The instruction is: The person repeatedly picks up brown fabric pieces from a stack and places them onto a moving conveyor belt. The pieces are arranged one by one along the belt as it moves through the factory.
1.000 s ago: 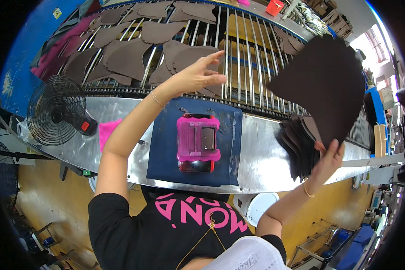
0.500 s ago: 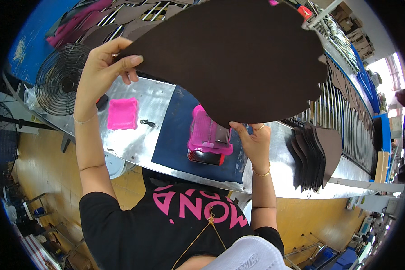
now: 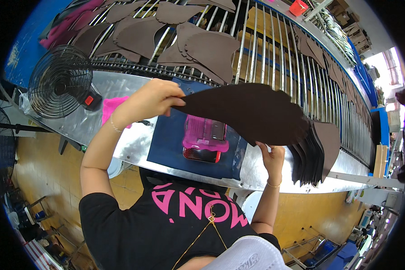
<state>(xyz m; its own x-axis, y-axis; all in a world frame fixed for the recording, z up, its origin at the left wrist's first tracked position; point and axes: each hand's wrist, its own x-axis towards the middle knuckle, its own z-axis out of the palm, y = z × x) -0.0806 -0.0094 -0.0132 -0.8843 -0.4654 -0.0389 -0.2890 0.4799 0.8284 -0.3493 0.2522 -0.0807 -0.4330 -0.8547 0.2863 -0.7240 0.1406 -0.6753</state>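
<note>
A dark brown cut sheet piece (image 3: 247, 110), wide and scalloped at its right end and narrow at its left, hangs above the table between my hands. My left hand (image 3: 155, 100) pinches the narrow tip. On the lower edge toward the wide end, my right hand (image 3: 272, 157) grips between thumb and fingers, partly hidden behind the sheet. Just right of it, a fanned stack of similar dark pieces (image 3: 308, 155) lies on the metal table (image 3: 130, 148). Below the sheet, a pink tray (image 3: 205, 134) sits on a dark blue mat (image 3: 166, 148), with a red-edged phone (image 3: 201, 155) at its near edge.
Beyond the table runs a rack of metal rods (image 3: 274, 49) with several brown pieces (image 3: 207, 47) spread on it. A black wire fan (image 3: 60, 83) stands at the left, near another pink tray (image 3: 114, 108) partly behind my left arm. A red container (image 3: 298, 7) is far off.
Both hands have moved right with the brown piece, and it has come down and nearer the stack. The rack behind it is now exposed.
</note>
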